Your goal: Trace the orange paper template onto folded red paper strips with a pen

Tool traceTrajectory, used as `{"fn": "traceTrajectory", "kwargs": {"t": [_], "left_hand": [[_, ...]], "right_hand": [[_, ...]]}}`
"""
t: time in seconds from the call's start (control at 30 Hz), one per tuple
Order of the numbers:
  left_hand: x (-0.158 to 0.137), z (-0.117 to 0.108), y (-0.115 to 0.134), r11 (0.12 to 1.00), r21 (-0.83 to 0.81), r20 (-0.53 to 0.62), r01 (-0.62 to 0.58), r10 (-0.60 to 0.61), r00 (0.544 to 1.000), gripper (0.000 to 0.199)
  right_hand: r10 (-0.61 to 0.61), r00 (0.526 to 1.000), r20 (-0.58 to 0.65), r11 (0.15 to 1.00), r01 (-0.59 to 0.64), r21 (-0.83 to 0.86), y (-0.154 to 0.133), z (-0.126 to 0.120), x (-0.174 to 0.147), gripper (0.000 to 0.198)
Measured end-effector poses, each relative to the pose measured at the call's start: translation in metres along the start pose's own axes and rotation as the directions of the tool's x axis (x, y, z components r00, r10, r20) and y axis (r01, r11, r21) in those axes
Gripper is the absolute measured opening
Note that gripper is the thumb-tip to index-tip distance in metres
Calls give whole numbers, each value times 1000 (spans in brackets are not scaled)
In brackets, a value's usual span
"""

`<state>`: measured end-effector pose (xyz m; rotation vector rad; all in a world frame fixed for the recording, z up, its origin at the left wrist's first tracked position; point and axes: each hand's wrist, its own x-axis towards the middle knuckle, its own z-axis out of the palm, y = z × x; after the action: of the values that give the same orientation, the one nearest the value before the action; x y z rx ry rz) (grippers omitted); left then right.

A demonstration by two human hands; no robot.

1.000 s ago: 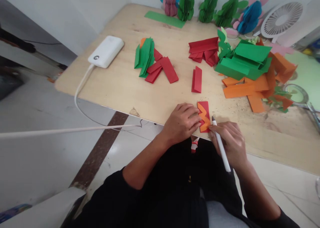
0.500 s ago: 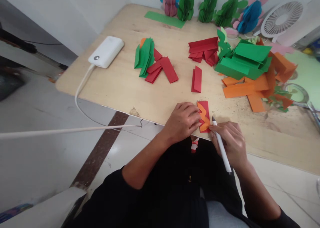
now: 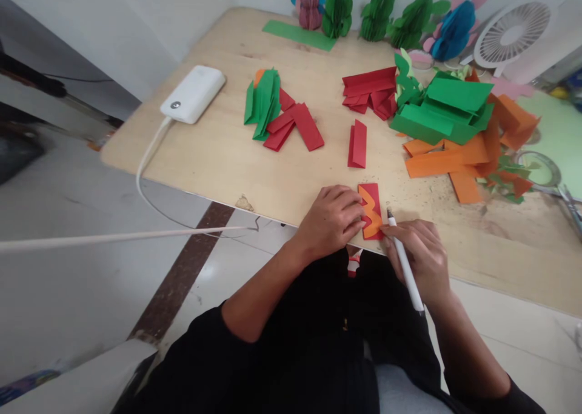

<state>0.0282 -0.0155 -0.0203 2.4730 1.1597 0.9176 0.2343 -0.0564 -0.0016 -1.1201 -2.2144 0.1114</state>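
At the table's near edge, a folded red paper strip (image 3: 374, 194) lies under a wavy-edged orange paper cutout (image 3: 371, 210). My left hand (image 3: 334, 219) rests on their left side, fingers slightly bent and lying on the paper. A white pen (image 3: 406, 267) with a dark tip is gripped in my right hand (image 3: 421, 253). Its tip points away from me, just right of the red strip and apart from it. The thumb side of my right hand touches the lower right corner of the papers. Another folded red strip (image 3: 357, 144) lies just beyond.
Left of centre are folded green strips (image 3: 266, 105) and red strips (image 3: 309, 126). At right are piled green (image 3: 457, 108), orange (image 3: 443, 161) and red papers (image 3: 370, 91). A white power bank (image 3: 193, 94) has a cable. Paper figures (image 3: 379, 13) and a fan (image 3: 513, 35) stand behind; scissors (image 3: 569, 205) lie far right.
The pen has shifted slightly to the right and tilted a little in my right hand. My left hand and the papers look unmoved.
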Motion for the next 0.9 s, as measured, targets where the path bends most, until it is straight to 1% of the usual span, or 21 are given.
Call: {"fn": "traceTrajectory", "kwargs": {"t": [0.1, 0.23, 0.43, 0.67, 0.9], "left_hand": [[0, 0, 0, 1000, -4, 1, -4, 4, 1000, 11], [0, 0, 0, 1000, -3, 8, 1, -1, 1000, 10], [1, -1, 2, 1000, 4, 17, 7, -7, 1000, 10], [3, -4, 2, 1000, 12, 62, 14, -15, 998, 7], [5, -6, 2, 999, 30, 100, 26, -28, 995, 9]], "right_hand": [[7, 1000, -11, 1000, -7, -11, 1, 0, -1, 18], [-27, 999, 23, 999, 28, -18, 0, 1, 0, 17], [-31, 999, 38, 999, 32, -12, 0, 1, 0, 18], [-8, 1000, -22, 1000, 7, -27, -1, 1, -1, 18], [-44, 999, 3, 999, 44, -32, -1, 1, 1, 15]]}}
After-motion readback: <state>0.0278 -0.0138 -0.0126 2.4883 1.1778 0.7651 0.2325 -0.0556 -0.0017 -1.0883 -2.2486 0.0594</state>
